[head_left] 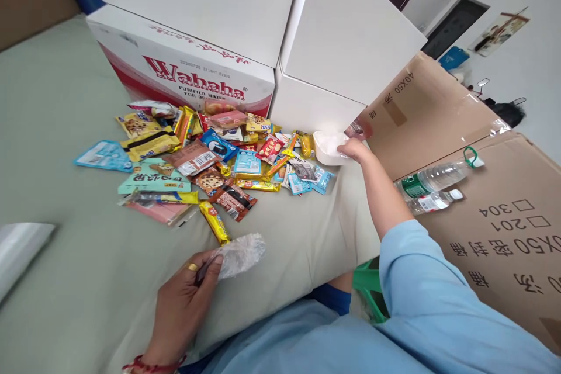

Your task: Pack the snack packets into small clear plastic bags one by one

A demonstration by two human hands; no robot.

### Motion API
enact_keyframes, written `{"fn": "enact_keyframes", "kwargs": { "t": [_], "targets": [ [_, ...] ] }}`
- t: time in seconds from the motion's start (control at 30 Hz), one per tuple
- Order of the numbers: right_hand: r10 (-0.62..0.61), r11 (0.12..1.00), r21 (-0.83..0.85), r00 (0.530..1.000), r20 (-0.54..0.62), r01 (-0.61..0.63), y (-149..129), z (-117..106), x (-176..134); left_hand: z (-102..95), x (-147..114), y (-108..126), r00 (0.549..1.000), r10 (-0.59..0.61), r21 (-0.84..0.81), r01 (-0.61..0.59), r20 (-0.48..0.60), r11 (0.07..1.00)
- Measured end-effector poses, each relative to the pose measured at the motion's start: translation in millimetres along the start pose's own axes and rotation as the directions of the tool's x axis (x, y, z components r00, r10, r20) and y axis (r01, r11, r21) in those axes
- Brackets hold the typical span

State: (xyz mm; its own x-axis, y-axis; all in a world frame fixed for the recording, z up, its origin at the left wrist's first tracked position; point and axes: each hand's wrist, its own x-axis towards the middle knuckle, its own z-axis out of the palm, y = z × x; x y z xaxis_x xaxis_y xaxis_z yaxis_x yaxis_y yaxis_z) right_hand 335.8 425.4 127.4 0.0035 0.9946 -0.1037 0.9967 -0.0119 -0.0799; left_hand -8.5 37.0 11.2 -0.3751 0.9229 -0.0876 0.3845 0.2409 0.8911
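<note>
My left hand (186,298) is closed around a crumpled clear plastic bag (241,254), just in front of the snack pile. Something dark shows between its fingers, too small to name. Stretched out to the far right, my right hand (356,151) grips the edge of a white plastic container (326,149); some of its fingers are hidden. Between the hands lies a heap of wrapped snacks: a yellow stick packet (214,222), a brown packet (232,198), a mint-green packet (153,176), a light blue pouch (103,155) and a red packet (269,149).
A Wahaha water carton (188,67) and white boxes (346,29) stand behind the snacks. Two plastic bottles (433,180) lie on brown cardboard (495,210) at right. A green stool (370,286) shows below the table edge. A silvery-white object (21,251) sits far left.
</note>
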Motion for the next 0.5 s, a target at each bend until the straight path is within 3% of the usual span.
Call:
{"fn": "enact_keyframes", "kwargs": {
  "t": [0.1, 0.2, 0.37, 0.5],
  "targets": [
    [-0.003, 0.992, -0.127, 0.99, 0.144, 0.021, -16, -9, 18, -0.5, 0, 1, 1.0, 0.01, -0.012, -0.01, 0.005, 1.0],
    [-0.034, 0.978, -0.196, 0.976, 0.214, 0.077, -32, 0, 23, -0.7, 0, 1, 1.0, 0.021, -0.016, -0.021, 0.009, 1.0],
    [-0.05, 0.972, -0.211, 0.973, 0.226, 0.099, -45, 40, 8, 0.2, 1, 0, 1.0, 0.014, 0.015, -0.014, 0.01, 1.0],
    [-0.056, 0.98, -0.172, 0.968, 0.244, 0.1, -42, 39, -4, 1.3, 1, -1, 1.0, 0.005, 0.012, -0.005, 0.01, 1.0]
  ]
}}
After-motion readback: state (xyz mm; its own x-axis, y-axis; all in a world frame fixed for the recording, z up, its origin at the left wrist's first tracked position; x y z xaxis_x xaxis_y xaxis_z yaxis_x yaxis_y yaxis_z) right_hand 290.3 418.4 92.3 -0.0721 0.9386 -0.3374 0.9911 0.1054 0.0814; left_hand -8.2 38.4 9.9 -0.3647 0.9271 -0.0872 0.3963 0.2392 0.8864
